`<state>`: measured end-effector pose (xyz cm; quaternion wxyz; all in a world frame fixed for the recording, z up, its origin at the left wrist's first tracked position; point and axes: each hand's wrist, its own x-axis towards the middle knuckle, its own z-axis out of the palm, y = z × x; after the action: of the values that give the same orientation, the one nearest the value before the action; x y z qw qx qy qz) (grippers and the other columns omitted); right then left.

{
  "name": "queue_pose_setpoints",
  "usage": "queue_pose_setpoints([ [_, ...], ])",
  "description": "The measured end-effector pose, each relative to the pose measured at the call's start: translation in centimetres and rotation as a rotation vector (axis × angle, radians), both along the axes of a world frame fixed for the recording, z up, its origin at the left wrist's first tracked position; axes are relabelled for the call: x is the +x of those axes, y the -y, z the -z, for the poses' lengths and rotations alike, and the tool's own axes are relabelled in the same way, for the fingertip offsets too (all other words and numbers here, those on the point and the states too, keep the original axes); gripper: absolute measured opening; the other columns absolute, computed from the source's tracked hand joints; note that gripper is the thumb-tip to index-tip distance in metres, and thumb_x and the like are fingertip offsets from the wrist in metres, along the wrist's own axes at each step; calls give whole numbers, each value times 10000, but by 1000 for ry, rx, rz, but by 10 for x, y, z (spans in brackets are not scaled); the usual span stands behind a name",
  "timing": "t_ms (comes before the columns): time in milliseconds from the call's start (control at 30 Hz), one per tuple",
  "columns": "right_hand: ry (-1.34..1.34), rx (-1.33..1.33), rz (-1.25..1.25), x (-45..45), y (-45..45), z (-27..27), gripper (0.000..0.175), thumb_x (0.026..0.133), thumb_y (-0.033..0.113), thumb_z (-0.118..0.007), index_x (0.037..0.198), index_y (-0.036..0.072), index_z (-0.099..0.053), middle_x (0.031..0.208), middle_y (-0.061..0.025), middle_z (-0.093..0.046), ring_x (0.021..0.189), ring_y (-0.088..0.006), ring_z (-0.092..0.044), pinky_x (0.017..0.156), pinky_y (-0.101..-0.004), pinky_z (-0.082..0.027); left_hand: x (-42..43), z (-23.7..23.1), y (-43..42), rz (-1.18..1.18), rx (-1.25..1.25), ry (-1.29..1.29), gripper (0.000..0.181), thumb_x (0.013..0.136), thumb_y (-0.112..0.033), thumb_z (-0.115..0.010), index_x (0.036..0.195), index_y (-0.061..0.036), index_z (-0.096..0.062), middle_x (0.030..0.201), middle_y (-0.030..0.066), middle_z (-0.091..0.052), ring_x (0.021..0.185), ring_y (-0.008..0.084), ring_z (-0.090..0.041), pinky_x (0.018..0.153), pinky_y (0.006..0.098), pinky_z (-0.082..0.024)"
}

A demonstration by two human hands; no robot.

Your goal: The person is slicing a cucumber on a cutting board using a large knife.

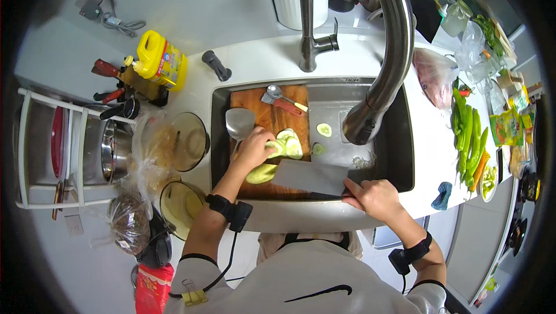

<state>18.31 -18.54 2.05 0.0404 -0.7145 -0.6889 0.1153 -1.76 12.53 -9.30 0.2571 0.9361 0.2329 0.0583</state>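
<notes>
My left hand (257, 149) has its fingertips on a group of pale green cucumber slices (292, 143) on a wooden cutting board (245, 96) set in the sink. An uncut piece of cucumber (262, 173) lies just below that hand, next to the blade. In my right hand (375, 196) is the handle of a cleaver (310, 176), its broad blade flat-looking over the board's near edge and pointing left. Two loose slices, one pale (324, 129) and one greener (318, 148), rest in the basin right of the board.
On the board lie a metal spatula (240, 123), a spoon (274, 91) and a red-handled peeler (289, 107). The faucet spout (362, 125) hangs over the sink (406, 149). Glass bowls (189, 142) stand left; green peppers (471, 140) and bagged meat (434, 77) lie right.
</notes>
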Motion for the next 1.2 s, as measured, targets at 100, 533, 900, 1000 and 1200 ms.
queue_pose_setpoints([
  [100, -12, 19, 81, 4, 19, 2, 480, 941, 499, -529, 1126, 87, -690, 601, -63, -595, 518, -243, -623, 491, -347, -501, 3, -1, 4, -157, -123, -67, 430, 719, -151, -830, 1059, -34, -594, 940, 131, -664, 893, 355, -652, 800, 416, -517],
  [533, -184, 127, 471, 26, 47, 6, 406, 853, 357, -717, 1126, 58, -679, 718, -155, -677, 658, -320, -677, 604, -404, -538, 33, -30, 15, 274, -114, -45, 157, 722, -61, -763, 869, -53, -710, 1048, 74, -644, 964, 284, -647, 813, 394, -518],
  [900, -313, 152, 510, 30, 45, 0, 399, 871, 338, -704, 1134, 41, -665, 835, -115, -725, 743, -308, -697, 656, -387, -549, 21, -30, 26, 263, 97, -241, 301, 710, -121, -798, 991, -74, -698, 1067, 96, -647, 996, 306, -623, 851, 405, -514],
  [1000, -314, 130, 489, 32, 40, 1, 398, 876, 344, -698, 1132, 41, -669, 846, -114, -727, 746, -310, -697, 660, -386, -551, 6, -26, 12, 121, -146, -297, 338, 719, -92, -797, 1032, -31, -683, 1082, 117, -627, 1064, 328, -594, 874, 410, -493],
  [1200, -342, 118, 435, 31, 27, 0, 396, 878, 346, -693, 1130, 41, -675, 842, -104, -730, 745, -303, -699, 661, -382, -554, 9, -7, 14, 110, 18, -124, 371, 685, -39, -793, 1012, -51, -619, 1118, 143, -579, 1059, 347, -582, 860, 427, -484],
])
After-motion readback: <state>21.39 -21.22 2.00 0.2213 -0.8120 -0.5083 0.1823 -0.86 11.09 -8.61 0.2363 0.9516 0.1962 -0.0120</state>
